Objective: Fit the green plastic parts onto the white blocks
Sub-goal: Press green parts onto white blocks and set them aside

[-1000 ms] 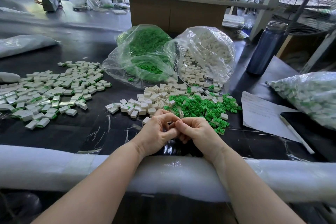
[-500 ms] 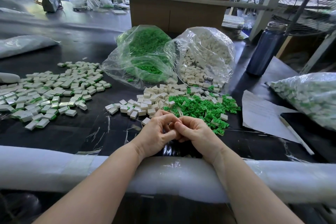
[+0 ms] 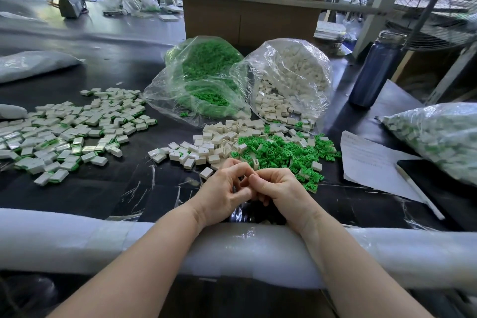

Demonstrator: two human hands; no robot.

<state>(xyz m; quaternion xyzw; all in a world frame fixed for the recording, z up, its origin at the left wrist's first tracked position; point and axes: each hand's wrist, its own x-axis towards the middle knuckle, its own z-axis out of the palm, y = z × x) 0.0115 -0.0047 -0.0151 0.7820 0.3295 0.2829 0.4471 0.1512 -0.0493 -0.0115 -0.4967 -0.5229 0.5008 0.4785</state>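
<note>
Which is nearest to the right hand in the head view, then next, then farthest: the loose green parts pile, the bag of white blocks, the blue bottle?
From the right hand:
1. Loose green parts pile, just beyond the fingers.
2. Bag of white blocks, farther back, centre.
3. Blue bottle, far right rear.

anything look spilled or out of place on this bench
Mostly a working mess. The loose white blocks and green parts have run together where the piles meet, with a few white blocks stranded among the green. Torn clear film lies crumpled on the table near the hands.
</note>
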